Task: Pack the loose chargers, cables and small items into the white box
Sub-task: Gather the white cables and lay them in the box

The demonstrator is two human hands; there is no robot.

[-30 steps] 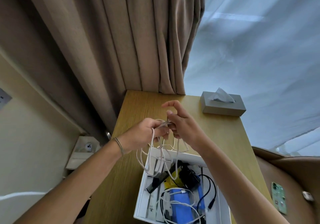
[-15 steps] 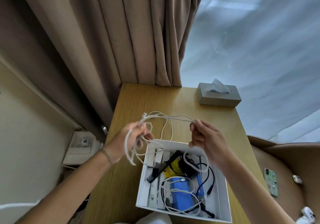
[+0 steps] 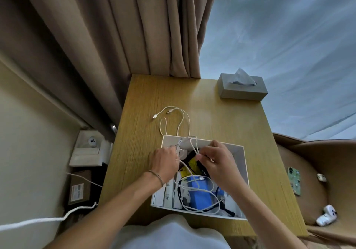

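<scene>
Both hands sit over the far end of the open white cardboard box (image 3: pixel 241 164) on the pale wooden table (image 3: pixel 221 117). The left hand (image 3: pixel 163 162) closes its fingers on a bunch of thin white charging cable (image 3: pixel 182 122) at the box's far left corner. The right hand (image 3: pixel 217 162) pinches a strand of the same cable between thumb and fingertips over the box's middle. The cable's loose ends trail beyond the box onto the table, away from the fingers. Inside lie a blue rectangular block (image 3: pixel 200 193), more white leads and black cords. A grey tissue box (image 3: pixel 242 91) stands at the far right corner.
</scene>
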